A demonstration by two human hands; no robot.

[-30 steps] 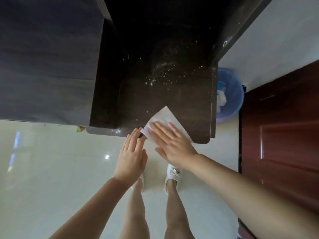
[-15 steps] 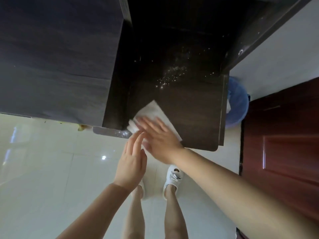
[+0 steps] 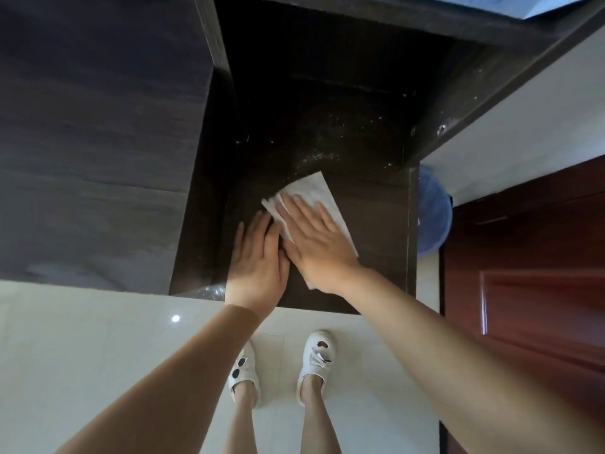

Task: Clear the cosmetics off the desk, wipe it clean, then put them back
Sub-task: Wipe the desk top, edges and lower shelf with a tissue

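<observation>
A dark wooden desk top (image 3: 376, 231) lies below me, with pale specks of dust (image 3: 327, 152) scattered toward its back. A white paper tissue (image 3: 314, 194) is spread flat on the front half of the desk. My right hand (image 3: 314, 244) presses down on the tissue with flat, spread fingers. My left hand (image 3: 258, 257) rests flat on the desk just to its left, thumb side touching the right hand, holding nothing. No cosmetics are in view.
A tall dark cabinet (image 3: 98, 142) borders the desk on the left. A blue waste bin (image 3: 432, 217) stands on the floor right of the desk, beside a red-brown door (image 3: 530, 273). My feet in white slippers (image 3: 281, 365) stand on pale floor tiles.
Both hands have moved forward from the desk's front edge onto its surface. The tissue has slid further in under my right hand, and my left hand now lies flat on the desk.
</observation>
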